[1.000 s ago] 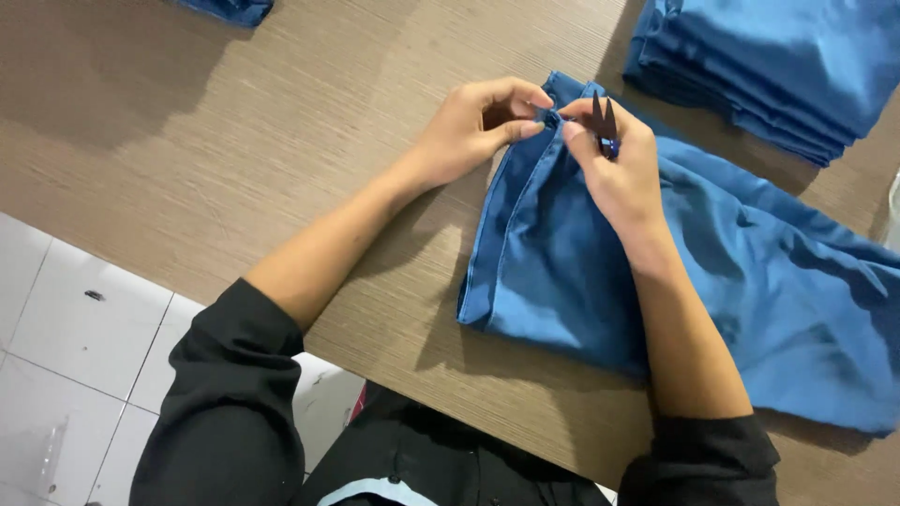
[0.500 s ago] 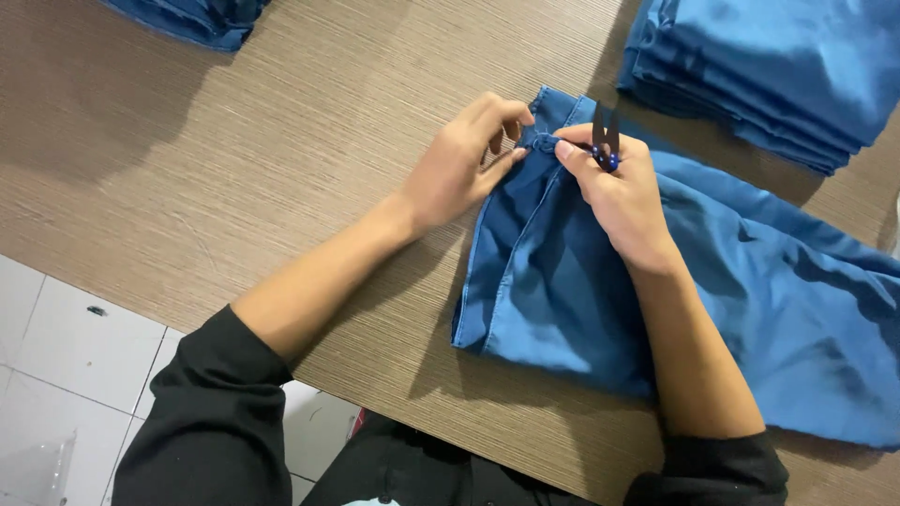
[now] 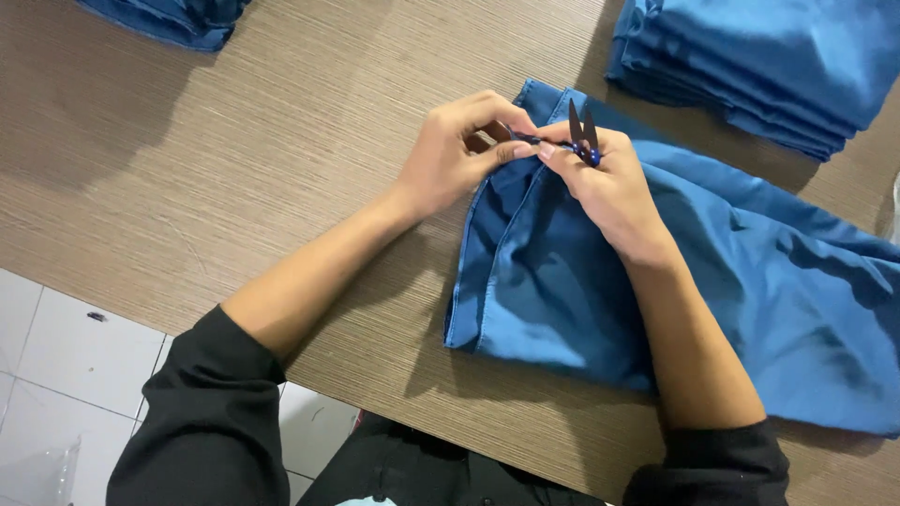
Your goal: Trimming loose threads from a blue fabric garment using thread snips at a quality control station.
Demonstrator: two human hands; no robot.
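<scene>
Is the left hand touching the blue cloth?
Touching. The head view shows the left hand pinching the edge of the blue cloth between thumb and fingers, next to the right hand holding small snips.

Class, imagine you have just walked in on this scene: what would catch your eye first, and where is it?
First, the two hands meeting at the middle of the wooden table: the left hand pinches the top edge of a blue garment, while the right hand holds small thread snips with their blades pointing up. Next, the stack of folded blue cloth at the top right, and another blue pile at the top left edge.
</scene>
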